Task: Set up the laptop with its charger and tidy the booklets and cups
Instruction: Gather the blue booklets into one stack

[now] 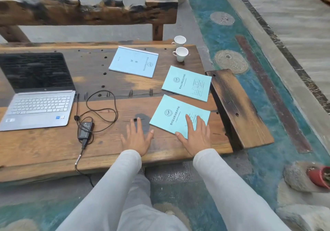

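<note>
An open silver laptop (pixel 37 94) with a dark screen stands at the left of the wooden table (pixel 53 150). Its black charger brick (pixel 85 130) lies to its right, the cable (pixel 101 109) looping loosely and one end running off the front edge. Three booklets lie spread out: a pale blue one (pixel 134 61) at the back, a teal one (pixel 186 83) in the middle right, a teal one (pixel 171 112) nearest me. My right hand (pixel 195 136) rests flat on the nearest booklet's front corner. My left hand (pixel 136 137) lies flat on the bare wood. Two white cups (pixel 180 47) stand at the back right.
A dark scorched plank (pixel 237 109) adjoins the table's right end. A rough wooden bench back (pixel 85 12) stands behind the table. On the painted floor at the right are stones and a red pot (pixel 319 177).
</note>
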The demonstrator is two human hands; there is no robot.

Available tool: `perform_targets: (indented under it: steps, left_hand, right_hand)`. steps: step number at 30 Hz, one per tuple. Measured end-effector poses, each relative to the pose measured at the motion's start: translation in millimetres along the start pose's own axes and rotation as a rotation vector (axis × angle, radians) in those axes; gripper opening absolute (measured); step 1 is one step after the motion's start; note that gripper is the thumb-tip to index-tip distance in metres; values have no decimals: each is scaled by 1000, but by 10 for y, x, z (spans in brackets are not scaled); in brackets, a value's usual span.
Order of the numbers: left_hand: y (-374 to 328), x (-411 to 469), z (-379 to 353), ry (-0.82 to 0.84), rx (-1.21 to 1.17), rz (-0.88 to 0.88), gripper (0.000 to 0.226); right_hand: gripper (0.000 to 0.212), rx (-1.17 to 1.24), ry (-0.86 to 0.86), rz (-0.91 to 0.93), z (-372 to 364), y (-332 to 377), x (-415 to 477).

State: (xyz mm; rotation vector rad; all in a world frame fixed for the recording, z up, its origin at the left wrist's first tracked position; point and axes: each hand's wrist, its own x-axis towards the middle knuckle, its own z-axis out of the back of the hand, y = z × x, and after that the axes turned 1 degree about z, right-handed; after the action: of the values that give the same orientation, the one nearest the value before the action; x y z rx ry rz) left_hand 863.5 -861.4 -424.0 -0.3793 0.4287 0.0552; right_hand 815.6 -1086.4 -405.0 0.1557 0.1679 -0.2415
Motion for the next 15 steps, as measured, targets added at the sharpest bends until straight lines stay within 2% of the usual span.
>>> perform_targets:
  steps: [4, 7, 11, 15]
  left_hand:
    - [-227, 276, -135, 165, -365, 34, 84]
    - [-395, 438, -208, 269, -598, 153, 74]
    - [-530, 562, -300, 372, -730, 198, 58]
    - [-708, 648, -401, 388, -878, 385, 51]
  right_hand:
    - [77, 28, 132, -34, -43, 130, 475]
    - [74, 42, 241, -71, -43, 177, 783]
    - [66, 64, 341, -150, -2, 158, 1143]
    - [60, 75, 499, -151, 24, 34, 1477]
